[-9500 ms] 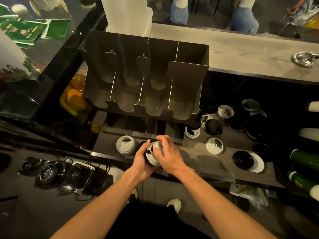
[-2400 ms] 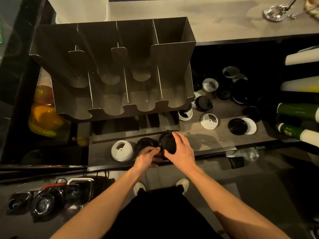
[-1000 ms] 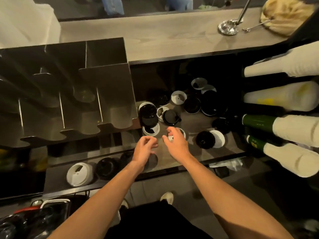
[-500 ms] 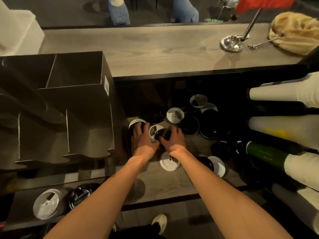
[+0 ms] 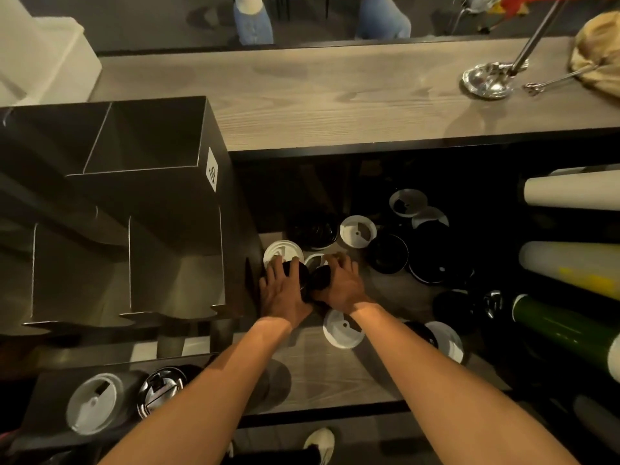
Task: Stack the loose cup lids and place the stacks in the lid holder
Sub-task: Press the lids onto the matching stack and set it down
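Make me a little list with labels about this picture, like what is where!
Place: shelf under a wooden counter
Left grip: rests on a black lid
Right grip: over a second black lid
Lid holder: left side, no lids seen inside
White stack, black stack: lower left, outside the holder
White lid: loose, beside the right wrist

Left hand [image 5: 285,293] on left black lid [image 5: 299,272], right hand [image 5: 340,285] curled round right black lid [image 5: 320,279], just right of lid holder [image 5: 151,203].

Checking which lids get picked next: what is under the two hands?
A black lid shows beneath the left hand, a second black lid beneath the right hand, a white lid just beyond the left hand. Anything lower is covered by the palms.
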